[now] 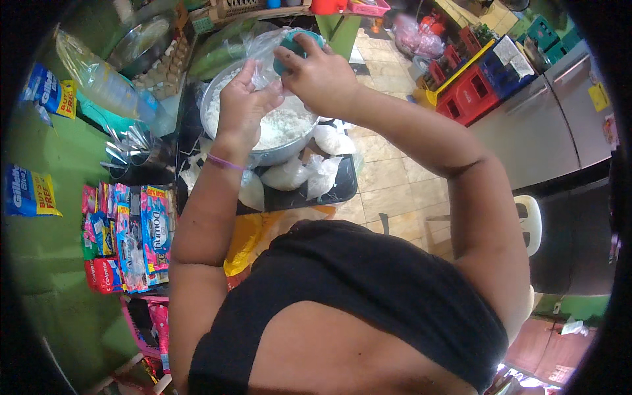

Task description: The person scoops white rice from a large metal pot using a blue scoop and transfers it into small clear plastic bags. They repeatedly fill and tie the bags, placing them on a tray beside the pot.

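Observation:
My right hand (322, 79) grips a teal cup (284, 64), fingers over its rim, above a large metal basin (280, 155). My left hand (242, 108) pinches the edge of a clear plastic bag (265, 58) right beside the cup. White powder (286, 128) fills much of the basin; it looks like flour, though I cannot tell its kind. What is inside the cup is mostly hidden by my fingers. Tied bags of white powder (286, 176) lie along the near side of the basin, on a dark table (339, 192).
On the left are egg trays (161, 72), a metal pot (140, 45), a holder of cutlery (135, 148) and hanging sachets (141, 230). A yellow bag (243, 250) sits below the table edge. To the right stand a red crate (471, 99), a fridge (536, 125) and a white chair (530, 224).

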A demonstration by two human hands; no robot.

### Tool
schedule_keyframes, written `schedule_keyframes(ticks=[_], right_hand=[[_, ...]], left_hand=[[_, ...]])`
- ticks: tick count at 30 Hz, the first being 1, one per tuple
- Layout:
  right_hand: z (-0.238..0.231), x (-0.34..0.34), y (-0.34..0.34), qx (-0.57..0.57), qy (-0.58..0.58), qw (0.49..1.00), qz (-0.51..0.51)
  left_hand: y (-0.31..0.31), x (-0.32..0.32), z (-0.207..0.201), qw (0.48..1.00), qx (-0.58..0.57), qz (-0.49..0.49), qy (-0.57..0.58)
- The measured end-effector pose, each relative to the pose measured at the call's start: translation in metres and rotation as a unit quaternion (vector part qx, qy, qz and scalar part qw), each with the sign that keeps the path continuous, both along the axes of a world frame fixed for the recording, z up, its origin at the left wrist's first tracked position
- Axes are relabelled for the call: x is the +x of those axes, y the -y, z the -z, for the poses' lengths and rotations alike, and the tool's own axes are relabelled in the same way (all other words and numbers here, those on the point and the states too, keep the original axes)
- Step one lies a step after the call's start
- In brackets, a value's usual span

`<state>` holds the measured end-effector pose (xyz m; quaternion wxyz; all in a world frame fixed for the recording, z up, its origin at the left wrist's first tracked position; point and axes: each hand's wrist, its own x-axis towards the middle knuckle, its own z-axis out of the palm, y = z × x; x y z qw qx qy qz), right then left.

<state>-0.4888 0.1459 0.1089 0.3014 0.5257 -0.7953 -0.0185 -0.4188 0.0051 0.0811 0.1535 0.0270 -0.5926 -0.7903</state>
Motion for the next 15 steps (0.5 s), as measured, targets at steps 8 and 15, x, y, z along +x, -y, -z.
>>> schedule_keyframes(ticks=[8, 15], right_hand=[[-0.008, 0.001, 0.004, 0.016, -0.022, 1.0, 0.0], [-0.009, 0.002, 0.009, 0.031, -0.052, 0.998, -0.006]], left_hand=[[0.002, 0.006, -0.003, 1.0, 0.008, 0.008, 0.003], [-0.001, 0.015, -0.005, 0.998, 0.051, 0.024, 0.014]])
